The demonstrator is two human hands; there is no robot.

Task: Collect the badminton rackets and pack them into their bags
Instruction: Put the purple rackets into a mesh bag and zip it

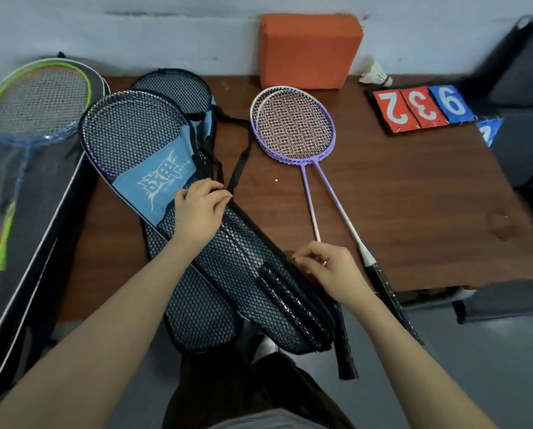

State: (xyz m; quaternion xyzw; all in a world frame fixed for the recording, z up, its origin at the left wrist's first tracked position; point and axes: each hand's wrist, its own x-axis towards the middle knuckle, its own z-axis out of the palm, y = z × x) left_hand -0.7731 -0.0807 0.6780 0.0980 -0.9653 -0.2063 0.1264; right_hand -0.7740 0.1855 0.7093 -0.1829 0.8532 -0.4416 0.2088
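Note:
A blue and black mesh racket bag (154, 168) lies across the brown table (413, 218), with racket handles showing through its mesh near the front edge. My left hand (201, 209) presses on the bag's right edge by the strap. My right hand (330, 270) pinches the bag's edge lower down, probably at the zipper. Two purple rackets (293, 125) lie stacked to the right of the bag, their black grips hanging over the table's front. A second mesh bag (178, 88) lies under the first.
A large dark bag (27, 212) at the left holds a green-framed racket (39, 94). An orange block (308, 51) leans against the wall. A shuttlecock (376, 74) and a flip scoreboard (420, 108) sit at the back right. Dark crates (525, 88) stand right.

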